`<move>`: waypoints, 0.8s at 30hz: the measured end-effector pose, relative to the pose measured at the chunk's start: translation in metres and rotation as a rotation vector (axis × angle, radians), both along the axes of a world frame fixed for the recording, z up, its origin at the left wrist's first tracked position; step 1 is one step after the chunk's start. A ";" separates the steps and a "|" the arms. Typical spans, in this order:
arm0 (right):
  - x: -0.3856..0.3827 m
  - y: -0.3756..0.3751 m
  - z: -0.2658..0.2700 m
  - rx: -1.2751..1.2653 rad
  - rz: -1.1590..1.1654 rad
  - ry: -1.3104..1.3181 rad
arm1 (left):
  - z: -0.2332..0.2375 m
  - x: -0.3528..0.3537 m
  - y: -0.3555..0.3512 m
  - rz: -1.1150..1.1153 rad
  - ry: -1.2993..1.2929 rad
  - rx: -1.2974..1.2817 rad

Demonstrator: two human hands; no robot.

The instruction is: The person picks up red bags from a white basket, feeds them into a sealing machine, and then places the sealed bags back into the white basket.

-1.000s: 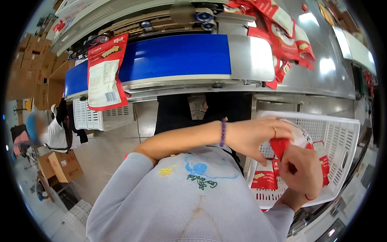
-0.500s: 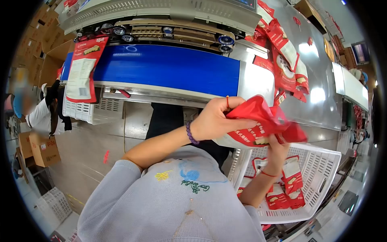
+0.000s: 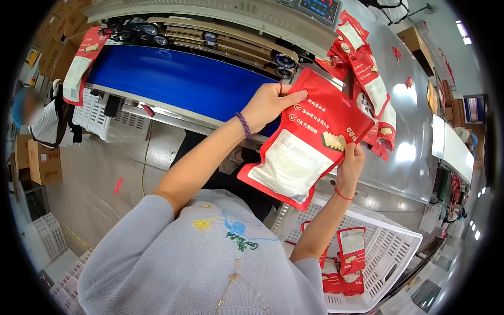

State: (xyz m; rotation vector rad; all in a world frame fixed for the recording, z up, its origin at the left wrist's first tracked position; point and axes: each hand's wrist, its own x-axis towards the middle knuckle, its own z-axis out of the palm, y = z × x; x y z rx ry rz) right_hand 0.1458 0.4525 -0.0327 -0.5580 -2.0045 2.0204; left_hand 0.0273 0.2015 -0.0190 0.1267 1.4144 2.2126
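Observation:
A red snack pouch (image 3: 315, 126) with a white label panel is stretched between my two hands, its printed side facing me. My left hand (image 3: 266, 107) pinches its upper left corner, thumb on the front. Lower on the opposite side, my right hand (image 3: 350, 165) grips the edge beside the biscuit picture. Behind the pouch runs the blue conveyor belt (image 3: 178, 79) of a band sealing machine (image 3: 220, 42). Another red pouch (image 3: 84, 65) hangs at the belt's left end.
Several red pouches (image 3: 370, 79) are piled on the steel table (image 3: 404, 157). A white plastic crate (image 3: 391, 252) holding more pouches stands below my right arm. Another white crate (image 3: 113, 126) sits under the belt. A co-worker (image 3: 47, 115) and cardboard boxes (image 3: 44, 163) are at left.
The pouch was folded and blurred in my hands; now it is spread flat and turned with its label facing me. My left hand has risen. The pouch on the belt appears farther left.

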 end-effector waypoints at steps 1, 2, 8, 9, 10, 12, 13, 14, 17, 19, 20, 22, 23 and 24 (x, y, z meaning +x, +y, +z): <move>0.005 0.002 -0.008 -0.103 0.012 0.072 | 0.002 0.000 -0.002 -0.035 -0.023 0.023; 0.007 0.007 -0.014 -0.206 0.024 0.143 | 0.001 0.000 -0.003 -0.070 -0.046 0.046; -0.003 0.016 0.010 0.098 -0.191 -0.053 | -0.031 -0.021 -0.021 0.438 0.387 -0.489; -0.003 0.016 0.013 0.116 -0.194 0.003 | -0.026 -0.026 -0.031 0.395 0.452 -0.524; -0.005 0.004 0.028 0.131 -0.197 0.055 | -0.017 -0.028 -0.038 0.349 0.516 -0.561; -0.019 -0.021 0.038 -0.061 -0.078 0.146 | -0.008 -0.023 -0.040 0.257 0.492 -0.540; -0.023 -0.023 0.026 -0.057 -0.059 0.082 | -0.003 -0.015 -0.039 0.199 0.332 -0.464; -0.028 -0.024 0.015 -0.052 -0.040 0.019 | 0.002 -0.008 -0.039 0.142 0.172 -0.386; -0.039 -0.046 0.017 -0.064 -0.137 0.026 | 0.009 -0.003 -0.046 0.103 0.147 -0.272; -0.037 -0.049 0.025 0.022 -0.223 0.085 | 0.003 -0.004 -0.050 0.053 0.110 -0.105; -0.035 -0.048 0.025 0.020 -0.222 0.084 | 0.001 -0.003 -0.047 0.054 0.109 -0.107; -0.031 -0.044 0.025 0.224 -0.289 0.158 | -0.002 -0.001 -0.031 0.127 0.099 -0.299; -0.028 -0.040 0.023 0.227 -0.287 0.156 | -0.018 -0.004 -0.019 0.217 0.215 -0.329; -0.026 -0.033 0.021 0.253 -0.307 0.166 | -0.014 -0.006 -0.010 0.215 0.111 -0.291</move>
